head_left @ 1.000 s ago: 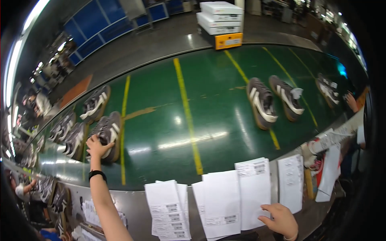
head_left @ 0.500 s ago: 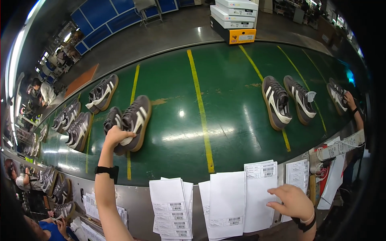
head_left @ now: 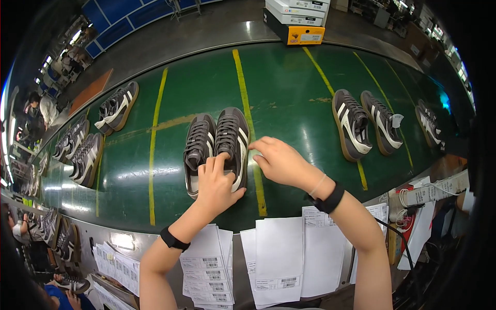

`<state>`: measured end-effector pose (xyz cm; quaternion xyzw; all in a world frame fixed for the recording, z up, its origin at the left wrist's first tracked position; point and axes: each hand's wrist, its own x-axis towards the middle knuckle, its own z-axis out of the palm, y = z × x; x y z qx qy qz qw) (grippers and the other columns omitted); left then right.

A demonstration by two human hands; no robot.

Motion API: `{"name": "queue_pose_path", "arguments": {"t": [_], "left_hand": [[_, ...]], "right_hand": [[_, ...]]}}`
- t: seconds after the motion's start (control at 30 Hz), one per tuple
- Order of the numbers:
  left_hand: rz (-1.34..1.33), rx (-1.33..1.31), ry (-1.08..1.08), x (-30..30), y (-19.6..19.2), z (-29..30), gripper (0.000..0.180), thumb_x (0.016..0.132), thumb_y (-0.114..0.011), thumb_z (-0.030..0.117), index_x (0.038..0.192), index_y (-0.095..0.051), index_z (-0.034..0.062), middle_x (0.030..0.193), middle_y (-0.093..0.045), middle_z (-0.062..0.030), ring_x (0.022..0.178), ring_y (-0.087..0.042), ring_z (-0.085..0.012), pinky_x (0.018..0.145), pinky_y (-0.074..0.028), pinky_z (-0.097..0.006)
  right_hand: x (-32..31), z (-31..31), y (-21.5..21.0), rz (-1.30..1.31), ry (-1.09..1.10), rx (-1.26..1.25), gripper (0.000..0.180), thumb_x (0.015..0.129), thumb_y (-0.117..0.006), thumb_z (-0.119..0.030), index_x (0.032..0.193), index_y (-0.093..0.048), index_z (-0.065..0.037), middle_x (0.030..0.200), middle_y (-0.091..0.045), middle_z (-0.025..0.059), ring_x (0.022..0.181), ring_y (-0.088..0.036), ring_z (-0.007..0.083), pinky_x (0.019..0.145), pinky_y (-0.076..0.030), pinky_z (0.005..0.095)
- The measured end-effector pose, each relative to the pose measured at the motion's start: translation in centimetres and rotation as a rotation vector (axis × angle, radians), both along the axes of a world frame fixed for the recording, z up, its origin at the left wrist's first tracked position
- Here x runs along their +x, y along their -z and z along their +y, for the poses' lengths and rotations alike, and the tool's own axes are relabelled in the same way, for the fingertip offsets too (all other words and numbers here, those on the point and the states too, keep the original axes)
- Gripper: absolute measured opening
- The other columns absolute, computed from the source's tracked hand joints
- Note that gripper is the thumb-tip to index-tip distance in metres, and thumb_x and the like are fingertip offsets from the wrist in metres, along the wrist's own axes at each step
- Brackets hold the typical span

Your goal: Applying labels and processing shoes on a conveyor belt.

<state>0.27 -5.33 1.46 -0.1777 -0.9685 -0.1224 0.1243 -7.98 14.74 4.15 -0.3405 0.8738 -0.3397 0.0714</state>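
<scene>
Two dark grey sneakers with white stripes and gum soles stand side by side in front of me, the left sneaker (head_left: pixel 197 147) and the right sneaker (head_left: pixel 231 135), toes pointing away. My left hand (head_left: pixel 217 183) is closed at the heel opening of the right one, fingers curled over its collar; the fingertips are partly hidden. Beside that shoe's outer side hovers my right hand (head_left: pixel 284 163), open, its thumb and forefinger apart and holding nothing. A black band circles each wrist.
More sneaker pairs stand on the green belt (head_left: pixel 289 108): one pair to the right (head_left: pixel 351 124), several to the left (head_left: pixel 118 108). White label sheets (head_left: pixel 279 253) lie along the metal near edge. Shoe boxes (head_left: pixel 297 20) are stacked beyond the far edge.
The sneaker pair has moved right with my left hand and now points straight away from me. My right hand has gone from above the label sheets to beside the right sneaker.
</scene>
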Motion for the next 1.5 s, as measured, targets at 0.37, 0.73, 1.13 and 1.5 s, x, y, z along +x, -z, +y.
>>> {"name": "queue_pose_path", "arguments": {"t": [0.37, 0.73, 1.13, 1.5], "left_hand": [[-0.364, 0.166, 0.177, 4.6, -8.8, 4.8, 0.032, 0.071, -0.074, 0.028, 0.061, -0.061, 0.0001, 0.066, -0.061, -0.0146, 0.054, -0.058, -0.0316, 0.056, -0.048, -0.038], [-0.439, 0.068, 0.564, 8.2, -12.6, 5.0, 0.031, 0.056, -0.062, 0.025, 0.065, -0.063, -0.0040, 0.075, -0.062, -0.0295, 0.072, -0.060, -0.0307, 0.057, -0.045, -0.038], [0.252, 0.567, 0.311, 6.1, -8.3, 0.1, 0.042, 0.064, -0.082, 0.033, 0.086, -0.063, 0.0038, 0.103, -0.061, -0.0158, 0.083, -0.057, -0.0293, 0.069, -0.045, -0.037], [-0.134, 0.080, 0.091, 1.8, 0.1, -5.7, 0.026, 0.062, -0.077, 0.024, 0.059, -0.064, 0.0016, 0.082, -0.066, -0.0101, 0.064, -0.056, -0.0284, 0.067, -0.044, -0.038]], "right_hand": [[4.4, -1.8, -1.7, 0.228, -0.145, -0.091, 0.035, 0.079, -0.073, -0.021, 0.105, -0.057, -0.003, 0.099, -0.057, 0.0112, 0.094, -0.057, 0.0301, 0.081, -0.050, 0.0394], [6.6, -1.6, -2.5, 0.042, -0.151, -0.338, 0.014, 0.071, -0.070, 0.005, 0.076, -0.057, 0.000, 0.067, -0.057, 0.0128, 0.057, -0.057, 0.0285, 0.049, -0.044, 0.0363], [1.6, 1.5, -3.6, 0.446, -0.057, -0.333, 0.018, 0.063, -0.064, 0.011, 0.076, -0.063, -0.002, 0.067, -0.063, 0.0086, 0.061, -0.064, 0.0255, 0.056, -0.052, 0.0334], [1.6, -6.5, 0.4, 0.335, -0.015, -0.278, 0.023, 0.080, -0.071, -0.012, 0.099, -0.062, -0.001, 0.100, -0.063, 0.0132, 0.097, -0.059, 0.0324, 0.085, -0.050, 0.0398]]}}
